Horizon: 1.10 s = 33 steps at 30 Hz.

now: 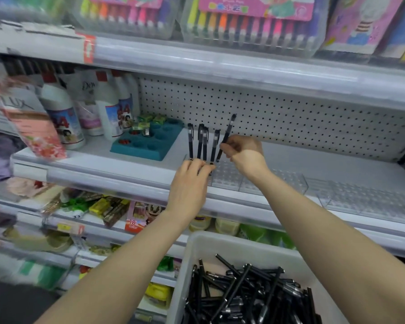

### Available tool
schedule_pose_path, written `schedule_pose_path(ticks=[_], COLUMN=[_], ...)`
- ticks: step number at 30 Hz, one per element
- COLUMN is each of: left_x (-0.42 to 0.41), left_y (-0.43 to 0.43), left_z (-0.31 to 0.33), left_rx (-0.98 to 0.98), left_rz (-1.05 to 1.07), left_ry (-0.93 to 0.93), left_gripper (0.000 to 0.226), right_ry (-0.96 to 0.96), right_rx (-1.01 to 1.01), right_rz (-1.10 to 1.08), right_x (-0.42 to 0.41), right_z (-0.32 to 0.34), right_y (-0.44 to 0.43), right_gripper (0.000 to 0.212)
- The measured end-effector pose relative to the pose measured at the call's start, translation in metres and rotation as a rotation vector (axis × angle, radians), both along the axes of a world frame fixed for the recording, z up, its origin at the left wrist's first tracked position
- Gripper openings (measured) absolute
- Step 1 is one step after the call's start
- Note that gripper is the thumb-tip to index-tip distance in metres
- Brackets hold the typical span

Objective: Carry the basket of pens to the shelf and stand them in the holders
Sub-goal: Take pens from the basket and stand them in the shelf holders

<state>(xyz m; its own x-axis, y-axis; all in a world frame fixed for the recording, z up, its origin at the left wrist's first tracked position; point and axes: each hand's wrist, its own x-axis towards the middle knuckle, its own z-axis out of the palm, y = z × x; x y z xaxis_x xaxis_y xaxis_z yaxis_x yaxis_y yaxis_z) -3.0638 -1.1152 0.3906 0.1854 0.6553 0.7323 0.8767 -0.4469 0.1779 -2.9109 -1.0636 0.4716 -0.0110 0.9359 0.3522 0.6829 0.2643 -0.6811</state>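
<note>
A white basket [197, 260] at the bottom right holds a heap of black pens [243, 291]. On the middle shelf [126, 181] lies a row of clear plastic pen holders [283, 183]. Several black pens [202, 143] stand upright in the leftmost holder. My left hand [192, 178] rests on the front of that holder at the feet of the standing pens, fingers curled against it. My right hand [243, 152] pinches one more black pen [226, 137], tilted, its lower tip just above the holder beside the standing ones.
A teal tray [136, 150] with round holes and small items sits left of the holders. White bottles [61, 113] and soap packs crowd the shelf's left end. Marker sets [250, 19] fill the shelf above. Snack packs lie on the lower shelves. A pegboard backs the shelf.
</note>
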Motion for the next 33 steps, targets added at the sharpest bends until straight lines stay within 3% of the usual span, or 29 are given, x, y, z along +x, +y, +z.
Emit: schedule_pose_path(ticks=[4,10,17,27,33], left_x=[0.001,0.002,0.002,0.001,0.001], left_y=[0.000,0.003,0.001,-0.001,-0.007], left_z=[-0.001,0.001,0.003,0.001,0.003], left_rx=[0.000,-0.029,-0.032,-0.037,-0.103], left_rz=[0.003,0.016,0.027,0.017,0.019], left_ry=[-0.013,-0.014,-0.014,0.001,0.014], left_gripper=[0.047,0.045,0.045,0.050,0.056], right_ry=[-0.118,0.047,-0.253,0.002,-0.092], right_rx=[0.027,0.081,0.060,-0.012,0.016], right_rz=[-0.052,-0.018,0.015,-0.012,-0.017], right_x=[0.001,0.004,-0.001,-0.005,-0.003], right_z=[-0.006,0.003,-0.023,-0.015,-0.018], right_y=[-0.001,0.000,-0.009,-0.009,-0.016], right_gripper=[0.019,0.019,0.022,0.013,0.020])
